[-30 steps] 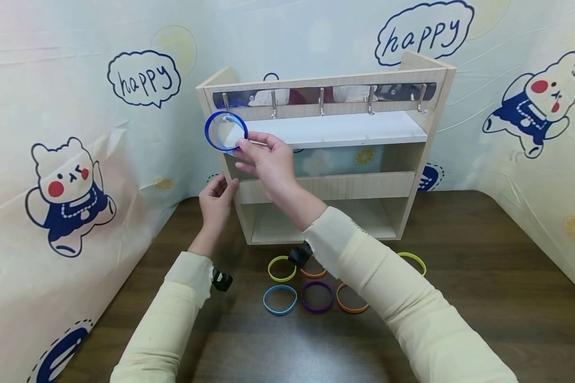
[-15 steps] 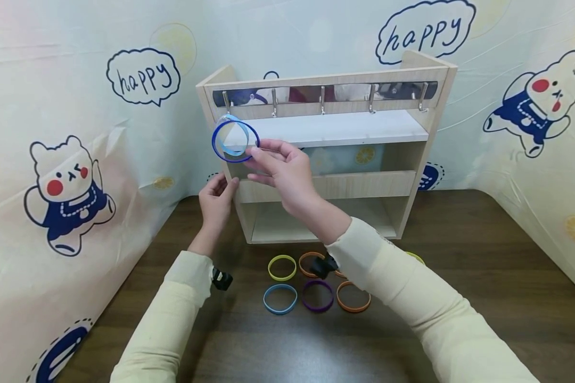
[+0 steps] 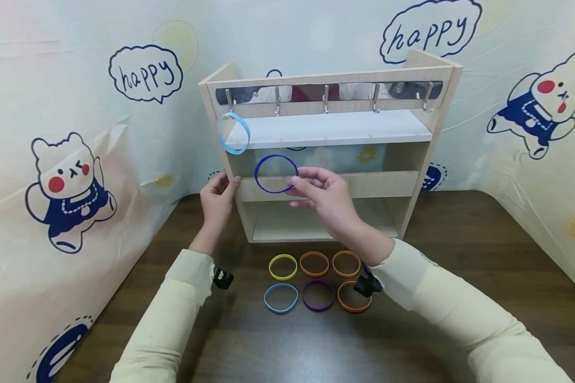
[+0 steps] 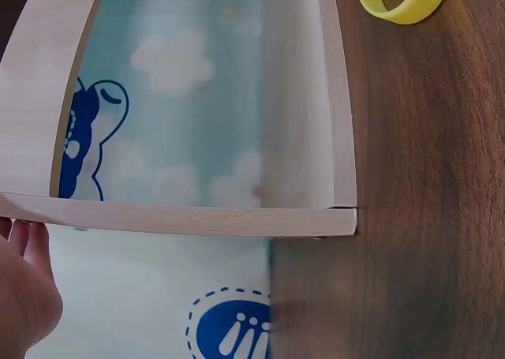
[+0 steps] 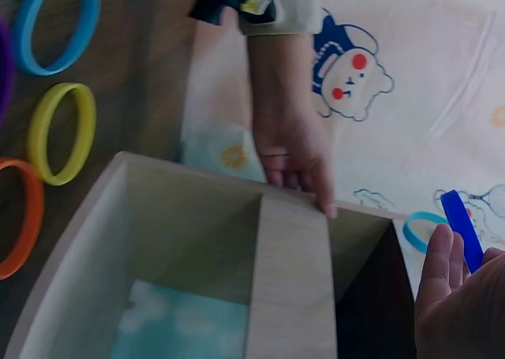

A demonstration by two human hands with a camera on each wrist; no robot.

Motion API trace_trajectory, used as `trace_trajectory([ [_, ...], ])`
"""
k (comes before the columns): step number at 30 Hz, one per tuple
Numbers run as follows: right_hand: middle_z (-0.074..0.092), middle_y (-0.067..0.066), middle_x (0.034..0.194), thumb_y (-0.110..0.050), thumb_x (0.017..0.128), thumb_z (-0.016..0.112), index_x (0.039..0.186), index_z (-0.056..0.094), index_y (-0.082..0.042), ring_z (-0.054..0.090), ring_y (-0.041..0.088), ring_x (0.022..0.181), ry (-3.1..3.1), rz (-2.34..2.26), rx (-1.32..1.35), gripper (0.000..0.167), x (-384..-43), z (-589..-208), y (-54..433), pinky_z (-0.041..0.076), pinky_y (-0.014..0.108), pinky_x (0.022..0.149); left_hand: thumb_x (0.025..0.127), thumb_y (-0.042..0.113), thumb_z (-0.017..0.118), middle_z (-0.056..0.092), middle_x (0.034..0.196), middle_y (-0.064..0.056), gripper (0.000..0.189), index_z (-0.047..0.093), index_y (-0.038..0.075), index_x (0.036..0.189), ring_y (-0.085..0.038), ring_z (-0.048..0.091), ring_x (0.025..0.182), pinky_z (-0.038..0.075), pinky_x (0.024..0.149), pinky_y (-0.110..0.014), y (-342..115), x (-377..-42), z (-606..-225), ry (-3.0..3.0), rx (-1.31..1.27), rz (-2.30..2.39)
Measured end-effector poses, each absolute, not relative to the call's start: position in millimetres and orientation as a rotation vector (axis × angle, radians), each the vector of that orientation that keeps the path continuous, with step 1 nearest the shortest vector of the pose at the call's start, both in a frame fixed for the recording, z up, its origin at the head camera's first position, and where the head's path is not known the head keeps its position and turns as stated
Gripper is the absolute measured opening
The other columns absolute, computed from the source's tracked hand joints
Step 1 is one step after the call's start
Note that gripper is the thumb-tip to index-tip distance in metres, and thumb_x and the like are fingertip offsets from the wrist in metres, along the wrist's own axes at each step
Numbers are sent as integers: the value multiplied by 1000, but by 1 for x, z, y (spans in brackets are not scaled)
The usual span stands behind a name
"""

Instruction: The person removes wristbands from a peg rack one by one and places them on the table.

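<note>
My right hand pinches a dark blue wristband between thumb and fingers, in front of the wooden shelf's middle opening. In the right wrist view this dark blue band shows edge-on beside the fingers. A light blue wristband hangs from the leftmost metal hook of the shelf. My left hand grips the shelf's left side panel, thumb at the front edge and fingers on the outer side. Part of that hand appears at the panel in the left wrist view.
Several wristbands lie on the brown table before the shelf, among them a yellow one, a purple one and a light blue one. Another dark blue band is mostly hidden by the right wrist camera. Other hooks line the shelf's top rail.
My right hand has carried the dark blue band right and down, away from the leftmost hook and the hanging light blue band. The left hand stays on the shelf's side.
</note>
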State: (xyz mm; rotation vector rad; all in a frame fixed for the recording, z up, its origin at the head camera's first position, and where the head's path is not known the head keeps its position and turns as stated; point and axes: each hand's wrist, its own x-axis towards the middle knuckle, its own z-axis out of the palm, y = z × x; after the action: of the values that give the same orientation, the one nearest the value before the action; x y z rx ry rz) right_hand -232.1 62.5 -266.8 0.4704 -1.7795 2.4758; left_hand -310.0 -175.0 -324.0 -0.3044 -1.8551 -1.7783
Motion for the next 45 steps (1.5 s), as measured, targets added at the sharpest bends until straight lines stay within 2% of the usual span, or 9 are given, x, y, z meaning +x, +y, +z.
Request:
trace_trajectory([
  [5, 65, 27, 110, -5, 94, 62, 118, 59, 9, 69, 25, 88, -1888, 2378, 474, 28, -227, -282, 81, 57, 38, 74, 92, 14, 67, 66, 114, -15, 33, 65, -4, 120, -16, 63, 98, 53, 87, -30, -173, -310, -321, -1886, -309, -1772],
  [10, 68, 22, 107, -7, 95, 62, 123, 57, 10, 69, 23, 88, -1978, 2310, 479, 33, -223, -299, 99, 57, 38, 76, 92, 13, 67, 65, 116, -19, 33, 65, -5, 120, -16, 63, 97, 53, 86, -29, -172, -310, -321, -1879, -318, -1777],
  [20, 71, 13, 103, -9, 96, 62, 125, 56, 8, 69, 27, 90, -2073, 2256, 405, 35, -219, -327, 133, 56, 37, 76, 92, 14, 67, 66, 115, -15, 33, 65, -4, 120, -16, 63, 98, 52, 87, -30, -172, -311, -323, -1881, -309, -1772],
  [30, 72, 9, 101, -8, 96, 61, 127, 52, 13, 70, 18, 86, -2155, 2215, 347, 38, -210, -342, 164, 57, 35, 75, 92, 14, 66, 66, 114, -14, 32, 65, -4, 120, -16, 63, 97, 53, 86, -29, -173, -310, -325, -1879, -305, -1776],
  [37, 72, 10, 99, -6, 96, 60, 126, 50, 16, 70, 19, 85, -2176, 2211, 348, 39, -203, -355, 182, 57, 34, 74, 92, 15, 67, 66, 115, -14, 33, 66, -2, 120, -17, 63, 98, 52, 87, -30, -174, -311, -324, -1879, -313, -1768],
  [45, 73, 4, 95, -5, 95, 61, 123, 52, 15, 70, 20, 84, -2203, 2200, 306, 36, -192, -372, 201, 57, 35, 73, 93, 15, 66, 66, 115, -15, 34, 64, -4, 121, -17, 62, 98, 52, 88, -30, -175, -310, -325, -1883, -309, -1768],
])
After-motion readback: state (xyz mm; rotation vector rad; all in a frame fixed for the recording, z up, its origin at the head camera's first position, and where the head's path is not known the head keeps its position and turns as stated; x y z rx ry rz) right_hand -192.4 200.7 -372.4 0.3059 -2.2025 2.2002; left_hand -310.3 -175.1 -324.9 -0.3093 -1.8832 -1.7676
